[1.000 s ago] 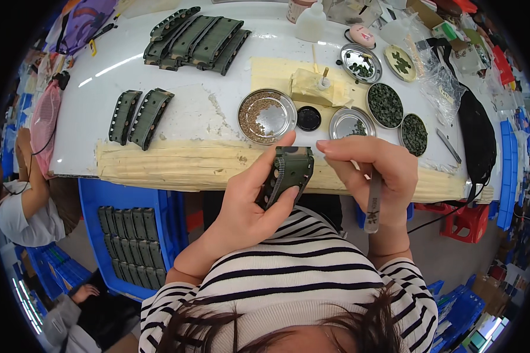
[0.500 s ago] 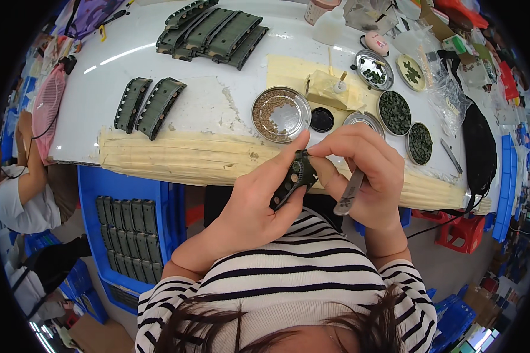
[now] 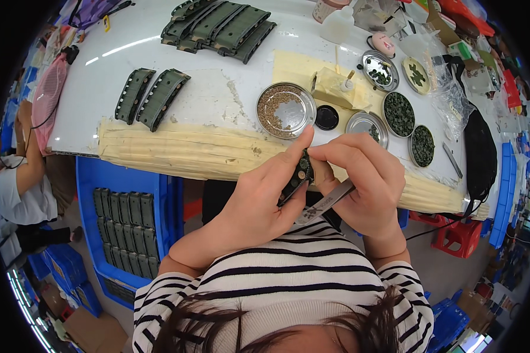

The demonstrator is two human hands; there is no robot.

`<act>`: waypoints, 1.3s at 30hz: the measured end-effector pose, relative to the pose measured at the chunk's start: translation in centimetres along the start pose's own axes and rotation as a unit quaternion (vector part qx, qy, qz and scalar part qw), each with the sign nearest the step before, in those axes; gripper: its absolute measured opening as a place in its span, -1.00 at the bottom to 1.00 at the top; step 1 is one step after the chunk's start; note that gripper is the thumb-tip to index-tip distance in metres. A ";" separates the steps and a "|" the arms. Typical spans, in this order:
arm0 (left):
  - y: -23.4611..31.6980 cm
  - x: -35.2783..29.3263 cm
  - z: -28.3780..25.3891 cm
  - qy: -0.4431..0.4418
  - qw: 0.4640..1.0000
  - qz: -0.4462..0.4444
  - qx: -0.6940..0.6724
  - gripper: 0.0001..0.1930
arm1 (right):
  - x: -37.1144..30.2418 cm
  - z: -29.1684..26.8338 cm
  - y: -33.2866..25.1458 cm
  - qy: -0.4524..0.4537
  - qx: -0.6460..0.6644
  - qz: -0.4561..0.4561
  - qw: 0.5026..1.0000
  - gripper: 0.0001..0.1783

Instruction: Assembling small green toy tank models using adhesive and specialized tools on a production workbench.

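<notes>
My left hand is closed round a dark green curved piece with brass-coloured round spots, held just in front of the table edge. The thumb and forefinger of my right hand meet at the upper end of that piece. Lying across the palm and lower fingers of the same hand are metal tweezers, with one end pointing down and left; their other end is hidden. Beyond my hands stands a round tin of brown grains. Beside it are a black round cap and a shallow tin with a few green bits.
Two curved green pieces lie at the left, with a stack of more behind. Tins of small dark green pieces stand at the right, near a yellow block. A blue crate below the table holds several rows of green pieces.
The tweezers have swung left, nearer to my left hand. The curved piece has tilted a little, and both hands remain on it. The whole view has shifted slightly.
</notes>
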State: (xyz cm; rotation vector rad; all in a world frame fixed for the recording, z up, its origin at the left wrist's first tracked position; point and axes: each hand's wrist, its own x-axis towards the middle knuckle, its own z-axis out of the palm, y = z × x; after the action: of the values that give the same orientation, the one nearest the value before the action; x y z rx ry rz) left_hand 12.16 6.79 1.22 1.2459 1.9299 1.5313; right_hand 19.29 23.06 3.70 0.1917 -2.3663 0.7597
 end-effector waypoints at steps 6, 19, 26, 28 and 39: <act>-0.5 -0.1 0.3 0.007 0.998 0.033 0.044 -0.21 | -0.3 -0.1 0.2 -0.017 -0.002 -0.019 1.000 -0.56; -0.3 -0.1 0.4 0.012 1.000 0.008 0.027 -0.22 | -0.9 0.0 0.6 -0.048 -0.026 -0.056 0.997 -0.59; -0.6 0.1 0.5 0.027 0.998 0.047 0.032 -0.22 | -0.6 0.1 0.9 -0.012 0.034 -0.028 0.999 -0.62; -0.6 0.2 0.5 0.039 0.997 0.062 0.038 -0.21 | -0.6 0.4 0.7 0.005 0.048 -0.015 0.999 -0.63; 0.4 -0.1 -0.2 -0.008 0.999 -0.010 0.045 -0.24 | -1.0 0.0 0.4 -0.008 -0.004 -0.034 0.999 -0.60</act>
State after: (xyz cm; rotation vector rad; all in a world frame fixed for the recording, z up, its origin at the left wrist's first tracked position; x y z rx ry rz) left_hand 12.21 6.66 1.60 1.2693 2.0151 1.4344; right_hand 19.91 23.32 2.88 0.2739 -2.3642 0.7202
